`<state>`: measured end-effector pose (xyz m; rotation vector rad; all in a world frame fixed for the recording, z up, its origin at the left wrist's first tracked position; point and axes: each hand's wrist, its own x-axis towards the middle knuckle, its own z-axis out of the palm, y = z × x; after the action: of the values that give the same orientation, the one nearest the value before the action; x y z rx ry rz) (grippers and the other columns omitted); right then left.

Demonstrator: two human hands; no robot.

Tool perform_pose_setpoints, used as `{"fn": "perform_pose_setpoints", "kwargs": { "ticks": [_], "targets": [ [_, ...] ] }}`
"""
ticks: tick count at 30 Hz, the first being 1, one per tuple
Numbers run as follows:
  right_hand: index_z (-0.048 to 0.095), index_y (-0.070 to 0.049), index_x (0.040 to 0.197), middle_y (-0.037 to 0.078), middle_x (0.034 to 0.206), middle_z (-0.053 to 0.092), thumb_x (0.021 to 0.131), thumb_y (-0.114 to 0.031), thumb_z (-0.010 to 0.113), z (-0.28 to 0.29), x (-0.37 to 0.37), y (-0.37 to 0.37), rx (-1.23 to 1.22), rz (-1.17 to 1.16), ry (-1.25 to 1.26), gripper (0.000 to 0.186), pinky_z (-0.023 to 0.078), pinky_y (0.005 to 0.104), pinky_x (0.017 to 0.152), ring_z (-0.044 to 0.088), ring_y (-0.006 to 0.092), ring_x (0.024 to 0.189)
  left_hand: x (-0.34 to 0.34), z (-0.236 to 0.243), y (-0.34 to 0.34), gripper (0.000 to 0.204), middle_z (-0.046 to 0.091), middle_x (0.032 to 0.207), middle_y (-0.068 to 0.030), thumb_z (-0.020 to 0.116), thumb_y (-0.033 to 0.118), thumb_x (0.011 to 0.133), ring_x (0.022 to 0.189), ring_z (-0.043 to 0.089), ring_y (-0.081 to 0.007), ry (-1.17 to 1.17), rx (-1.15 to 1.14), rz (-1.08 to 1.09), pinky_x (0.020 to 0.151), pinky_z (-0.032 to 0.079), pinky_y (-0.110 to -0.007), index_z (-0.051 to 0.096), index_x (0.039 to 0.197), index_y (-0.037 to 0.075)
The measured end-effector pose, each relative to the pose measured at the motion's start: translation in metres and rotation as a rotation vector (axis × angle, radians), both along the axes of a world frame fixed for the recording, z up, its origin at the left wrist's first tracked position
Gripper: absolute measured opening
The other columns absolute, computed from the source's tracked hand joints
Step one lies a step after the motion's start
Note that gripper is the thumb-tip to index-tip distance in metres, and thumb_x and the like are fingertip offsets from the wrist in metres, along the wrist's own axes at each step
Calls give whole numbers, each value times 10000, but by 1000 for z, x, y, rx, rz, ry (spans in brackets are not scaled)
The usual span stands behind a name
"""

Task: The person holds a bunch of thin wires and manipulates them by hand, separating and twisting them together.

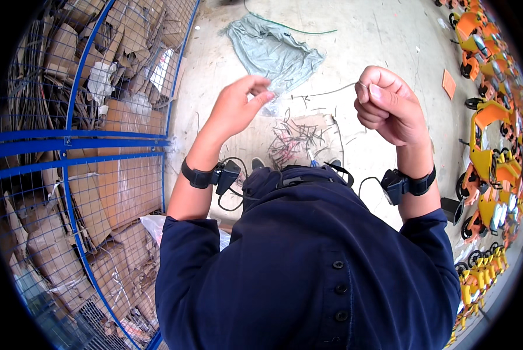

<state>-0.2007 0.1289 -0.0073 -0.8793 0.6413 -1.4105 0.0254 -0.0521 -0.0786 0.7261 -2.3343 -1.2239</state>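
My right hand (391, 106) is raised in front of me, its thumb and index finger pinched on one end of a thin dark wire (336, 90). The wire runs leftward from the fingertips through the air. Across from it, my left hand (237, 109) is slightly blurred, its thumb apart from loosely bent fingers and nothing visible between them. On the floor below, a loose heap of short dark strips (299, 139) lies near my feet. Beyond the left hand a crumpled grey-green sack (267, 49) is spread out, with a piece of clear plastic (269, 108) at its near end.
A blue mesh cage (69, 142) full of flattened cardboard (121, 181) stands along my left. Rows of orange and yellow small two-wheelers (484, 131) line the right side. An orange flat piece (448, 84) and a green cord (299, 30) lie on the floor.
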Motion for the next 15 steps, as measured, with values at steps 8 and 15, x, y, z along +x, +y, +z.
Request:
{"fn": "perform_pose_setpoints", "kwargs": {
  "ticks": [8,15],
  "targets": [
    [621,-20,934,-46,751,542,943,-121,572,9,31,-3,-38,-303,521,113,322,176,520,400,9,608,-4,85,49,187,574,745,-36,642,179,899,631,520,-98,280,-97,-200,578,424,-230,593,833,12],
    [611,-2,929,-32,641,536,925,-53,568,20,47,-2,-125,-291,918,67,386,228,510,441,46,569,-22,74,54,214,519,653,-75,588,181,921,542,498,-174,304,-383,-269,490,395,-285,583,788,14]
  ]
}}
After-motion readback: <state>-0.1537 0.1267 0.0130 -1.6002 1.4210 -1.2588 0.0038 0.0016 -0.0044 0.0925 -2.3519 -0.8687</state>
